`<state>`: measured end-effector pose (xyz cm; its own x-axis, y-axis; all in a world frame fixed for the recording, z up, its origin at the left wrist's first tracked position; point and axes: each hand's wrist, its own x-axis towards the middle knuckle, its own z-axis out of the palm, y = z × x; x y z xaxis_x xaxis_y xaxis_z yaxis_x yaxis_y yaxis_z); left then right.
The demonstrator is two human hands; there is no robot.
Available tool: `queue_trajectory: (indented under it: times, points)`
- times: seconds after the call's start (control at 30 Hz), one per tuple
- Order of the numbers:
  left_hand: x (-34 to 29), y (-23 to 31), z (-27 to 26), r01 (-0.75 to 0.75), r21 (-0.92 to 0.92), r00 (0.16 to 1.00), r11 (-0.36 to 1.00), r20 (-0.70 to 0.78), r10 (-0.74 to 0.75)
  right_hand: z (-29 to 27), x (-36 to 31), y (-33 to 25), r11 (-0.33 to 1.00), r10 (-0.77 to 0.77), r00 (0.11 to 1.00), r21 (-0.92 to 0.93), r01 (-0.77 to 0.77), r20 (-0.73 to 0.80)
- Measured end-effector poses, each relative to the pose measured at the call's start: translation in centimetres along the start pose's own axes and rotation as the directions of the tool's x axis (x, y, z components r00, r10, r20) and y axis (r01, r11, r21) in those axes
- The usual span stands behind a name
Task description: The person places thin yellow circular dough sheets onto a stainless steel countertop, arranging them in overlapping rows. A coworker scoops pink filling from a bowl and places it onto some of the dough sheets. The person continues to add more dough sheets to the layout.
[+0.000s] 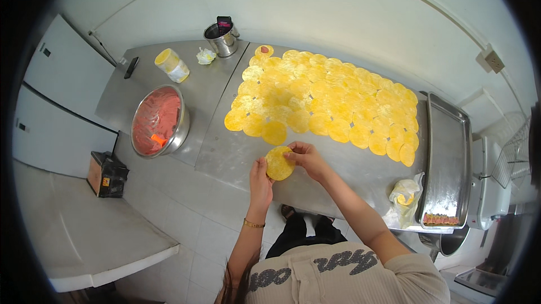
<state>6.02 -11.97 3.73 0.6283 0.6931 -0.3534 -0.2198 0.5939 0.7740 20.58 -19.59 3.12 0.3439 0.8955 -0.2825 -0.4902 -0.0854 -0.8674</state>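
Both my hands hold one round yellow tortilla over the near edge of the steel table. My left hand pinches its left rim, and my right hand grips its upper right rim. Just beyond lie many overlapping yellow tortillas, spread in rows with a shiny surface. One tortilla at the far left corner carries a small pink lump. Whether the held piece is a single tortilla or a few together, I cannot tell.
Left stands a steel bowl of pink paste with an orange spatula. Behind it are a yellow-and-white container, crumpled paper and a metal pail. Right, a tray holds small rolls beside a plastic bag.
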Motion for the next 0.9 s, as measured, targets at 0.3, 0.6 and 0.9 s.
queue_trajectory:
  times: [0.3, 0.6, 0.9]
  points:
    - [0.1, 0.3, 0.2, -0.013, 0.24, 0.993, 0.971, -0.11, 0.04, -3.1, 2.3, -1.2, 0.987, -0.162, 0.948, -0.047, 0.155, -0.273]
    - [1.2, -3.5, -2.7, -0.145, 0.59, 0.98, 0.794, -0.025, 0.198, -6.1, 1.4, 4.2, 0.245, -0.518, 0.854, -0.964, 0.104, -0.039]
    - [3.2, -4.5, -1.9, -0.43, 0.877, 0.841, -0.215, 0.475, 0.26, -6.2, 2.0, 6.2, 0.025, -0.619, 0.772, -0.979, 0.204, 0.145]
